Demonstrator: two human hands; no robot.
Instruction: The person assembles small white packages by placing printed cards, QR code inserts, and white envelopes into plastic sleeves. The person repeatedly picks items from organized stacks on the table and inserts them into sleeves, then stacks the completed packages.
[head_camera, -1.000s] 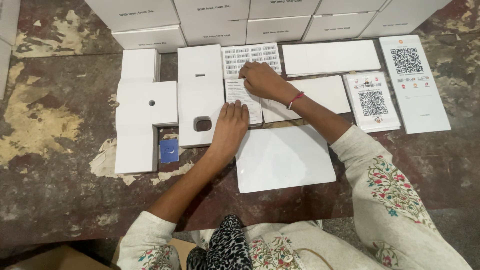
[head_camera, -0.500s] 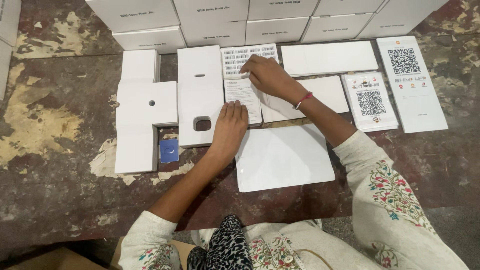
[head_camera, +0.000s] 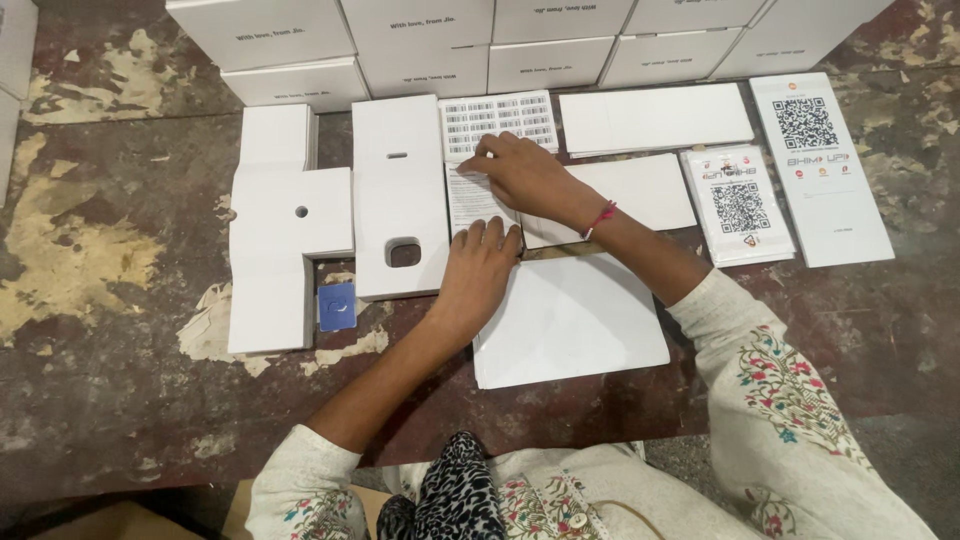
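A: As we look down from the head camera, where do our hands rest?

B: Our left hand (head_camera: 478, 272) lies flat, fingers pressed together, on the lower end of a narrow printed leaflet (head_camera: 468, 200) in the middle of the worn table (head_camera: 110, 400). Our right hand (head_camera: 525, 172) reaches across above it, fingertips pinching at the leaflet's upper edge, just below a barcode sticker sheet (head_camera: 498, 120).

A: How would that leaflet handle?

B: We judge it thin, light and floppy, easy to crease or tear. Lifting it by an edge or corner while the other palm pins it seems the safest hold. It looks smooth, so it may slide on the sheets beneath.

A: What lies around it?

B: Touching its left side sits a white card insert (head_camera: 398, 190) with a slot and a square cut-out. Further left is a stepped white card piece (head_camera: 275, 230) with a small hole, and a small blue card (head_camera: 337, 306) beside it. A blank white sheet (head_camera: 570, 320) lies under our forearms. To the right are two code cards (head_camera: 740, 205) (head_camera: 820, 170), and white boxes (head_camera: 420, 35) line the far edge.
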